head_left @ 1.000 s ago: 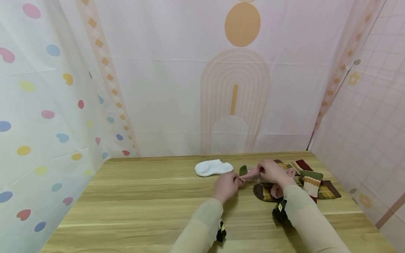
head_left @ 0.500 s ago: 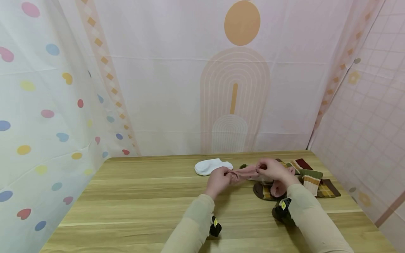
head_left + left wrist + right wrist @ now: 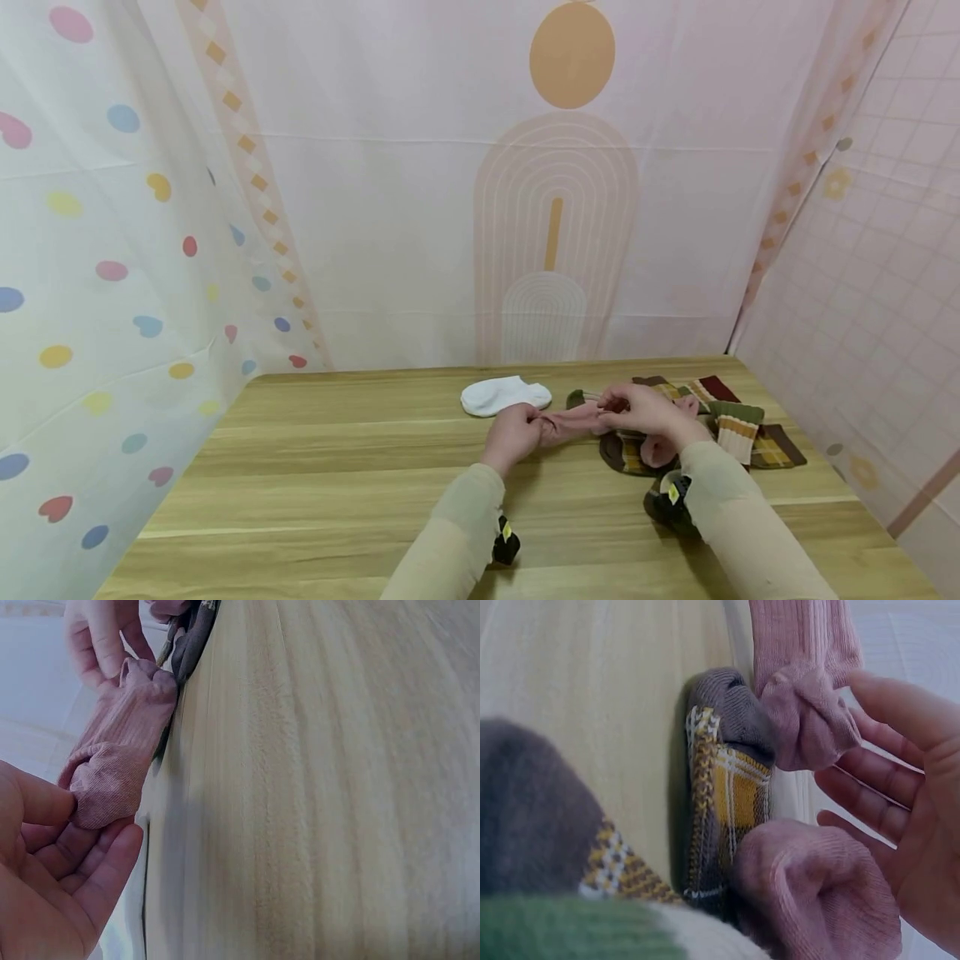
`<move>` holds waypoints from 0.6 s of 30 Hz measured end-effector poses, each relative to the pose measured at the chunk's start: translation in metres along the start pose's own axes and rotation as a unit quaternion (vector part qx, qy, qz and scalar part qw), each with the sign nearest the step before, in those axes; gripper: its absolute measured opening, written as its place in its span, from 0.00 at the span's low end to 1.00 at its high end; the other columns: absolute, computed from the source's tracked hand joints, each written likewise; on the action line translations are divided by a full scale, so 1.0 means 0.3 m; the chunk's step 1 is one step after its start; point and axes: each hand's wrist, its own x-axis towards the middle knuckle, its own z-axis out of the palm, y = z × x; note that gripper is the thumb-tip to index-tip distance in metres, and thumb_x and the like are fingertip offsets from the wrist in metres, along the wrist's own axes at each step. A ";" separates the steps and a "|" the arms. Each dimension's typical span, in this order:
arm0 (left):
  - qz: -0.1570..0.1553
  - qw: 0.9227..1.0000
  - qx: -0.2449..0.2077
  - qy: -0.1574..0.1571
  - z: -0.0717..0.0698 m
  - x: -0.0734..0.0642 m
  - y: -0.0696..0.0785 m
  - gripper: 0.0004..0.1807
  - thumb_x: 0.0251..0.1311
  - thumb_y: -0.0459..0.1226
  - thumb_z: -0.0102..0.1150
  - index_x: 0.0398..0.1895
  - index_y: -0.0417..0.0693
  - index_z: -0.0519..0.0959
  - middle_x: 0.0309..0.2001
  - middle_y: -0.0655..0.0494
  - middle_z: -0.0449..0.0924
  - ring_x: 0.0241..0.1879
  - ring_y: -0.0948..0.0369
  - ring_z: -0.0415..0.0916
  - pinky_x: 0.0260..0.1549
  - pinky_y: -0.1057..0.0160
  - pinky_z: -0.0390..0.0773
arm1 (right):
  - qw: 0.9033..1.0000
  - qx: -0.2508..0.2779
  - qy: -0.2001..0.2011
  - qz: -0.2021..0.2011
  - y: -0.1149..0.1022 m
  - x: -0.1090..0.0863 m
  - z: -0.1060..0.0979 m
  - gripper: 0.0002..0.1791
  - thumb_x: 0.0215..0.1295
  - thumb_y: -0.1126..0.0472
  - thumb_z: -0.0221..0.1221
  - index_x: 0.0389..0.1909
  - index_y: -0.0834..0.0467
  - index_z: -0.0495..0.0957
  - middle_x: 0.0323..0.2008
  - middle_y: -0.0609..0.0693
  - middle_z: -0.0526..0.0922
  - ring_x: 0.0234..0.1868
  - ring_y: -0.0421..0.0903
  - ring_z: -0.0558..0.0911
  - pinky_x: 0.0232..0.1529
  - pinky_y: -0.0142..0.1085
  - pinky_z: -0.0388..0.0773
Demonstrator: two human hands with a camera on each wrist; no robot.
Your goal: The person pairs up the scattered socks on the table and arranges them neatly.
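Note:
Between my two hands a ribbed pink sock (image 3: 570, 423) is stretched sideways, just above the table. My left hand (image 3: 512, 437) pinches its left end; in the left wrist view the thumb lies on the bunched end (image 3: 109, 791) with the fingers beneath. At the other end, my right hand (image 3: 648, 412) holds the sock's edge between thumb and fingers. Seen from the right wrist, that end (image 3: 810, 720) is folded and bunched. A second pink sock (image 3: 817, 892) lies below the right hand, beside a brown and yellow plaid sock (image 3: 735, 787).
A white ankle sock (image 3: 504, 396) lies flat behind my left hand. To the right is a loose pile with a green, orange and cream striped sock (image 3: 738, 433) and more plaid socks (image 3: 776, 450). Patterned curtains (image 3: 390, 208) border the wooden table (image 3: 337, 483).
My left hand has moved left, drawing the pink sock out longer and flatter. The right hand has shifted slightly left and down, still at the sock's other end.

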 end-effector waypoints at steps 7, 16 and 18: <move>-0.010 1.000 -0.004 0.008 -0.001 -0.003 -0.011 0.07 0.57 0.29 0.56 0.26 0.39 0.83 0.25 0.55 0.78 0.25 0.60 0.69 0.25 0.64 0.70 | 0.999 -0.015 -0.027 -0.040 0.012 0.005 0.015 0.06 0.67 0.63 0.63 0.43 0.54 0.79 0.38 0.42 0.81 0.38 0.40 0.79 0.41 0.39 0.77; -0.011 0.999 -0.044 0.010 -0.024 -0.014 -0.019 0.07 0.58 0.28 0.55 0.31 0.37 0.83 0.31 0.51 0.81 0.32 0.57 0.73 0.32 0.61 0.74 | 1.000 0.013 -0.007 -0.008 0.012 0.004 0.020 0.07 0.75 0.58 0.55 0.38 0.54 0.79 0.30 0.43 0.78 0.27 0.40 0.73 0.33 0.36 0.71; -0.008 0.998 -0.056 0.008 -0.031 -0.015 -0.026 0.07 0.60 0.28 0.55 0.33 0.36 0.83 0.33 0.49 0.81 0.33 0.57 0.74 0.34 0.60 0.75 | 1.000 0.022 -0.005 0.000 0.009 0.006 0.020 0.08 0.76 0.57 0.52 0.38 0.55 0.78 0.28 0.44 0.76 0.26 0.41 0.71 0.31 0.36 0.69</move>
